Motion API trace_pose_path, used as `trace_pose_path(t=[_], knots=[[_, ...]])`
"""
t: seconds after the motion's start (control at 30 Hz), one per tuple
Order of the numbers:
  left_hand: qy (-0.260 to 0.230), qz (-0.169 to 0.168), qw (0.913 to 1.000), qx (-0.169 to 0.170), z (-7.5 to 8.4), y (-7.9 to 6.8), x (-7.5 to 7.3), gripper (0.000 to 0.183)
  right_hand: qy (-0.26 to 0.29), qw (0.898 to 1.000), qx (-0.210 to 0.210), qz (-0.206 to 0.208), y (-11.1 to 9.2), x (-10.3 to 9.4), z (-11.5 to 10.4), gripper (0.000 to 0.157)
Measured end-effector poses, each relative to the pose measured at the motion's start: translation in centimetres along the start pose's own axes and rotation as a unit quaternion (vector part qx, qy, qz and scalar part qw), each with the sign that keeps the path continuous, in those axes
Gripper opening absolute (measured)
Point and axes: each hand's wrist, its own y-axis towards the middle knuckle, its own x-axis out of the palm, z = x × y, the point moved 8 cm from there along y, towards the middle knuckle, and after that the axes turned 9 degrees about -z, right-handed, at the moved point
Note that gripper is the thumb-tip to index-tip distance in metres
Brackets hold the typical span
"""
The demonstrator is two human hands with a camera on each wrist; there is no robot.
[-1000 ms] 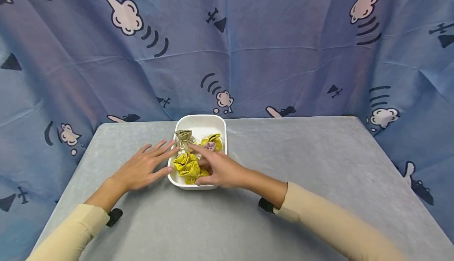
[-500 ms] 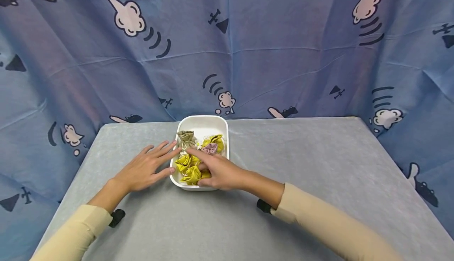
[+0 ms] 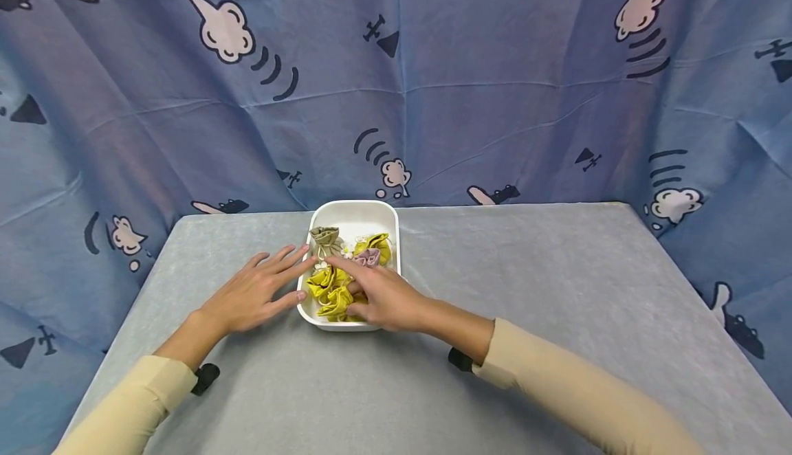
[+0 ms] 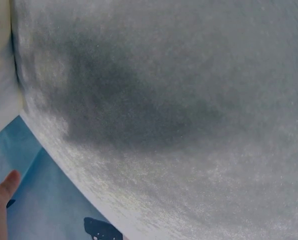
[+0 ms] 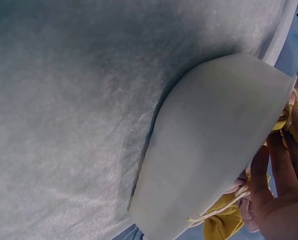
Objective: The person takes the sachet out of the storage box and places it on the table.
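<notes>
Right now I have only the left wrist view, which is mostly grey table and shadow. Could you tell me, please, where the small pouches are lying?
Observer: In the head view, they lie together in a white tray.
Operator: Thank you. And the right grip, what is it doing there?
Observer: It reaches into the tray and seems to pinch the nearest yellow pouch.
Operator: One more thing, please. Which pouch lies at the far left of the tray?
Observer: The olive pouch, close to the tray's left wall.
</notes>
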Motion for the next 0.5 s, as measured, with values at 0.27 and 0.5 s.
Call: trace_pose_path(t=[0.27, 0.5], knots=[[0.001, 0.004, 1.0000, 0.005, 0.1, 0.0, -0.2, 0.059, -0.008, 1.000, -0.003, 0.008, -0.4, -0.6, -0.3, 0.080], [-0.001, 0.002, 1.0000, 0.005, 0.2, -0.1, -0.2, 0.060, -0.012, 1.000, -0.011, 0.021, -0.8, -1.7, -0.9, 0.081]])
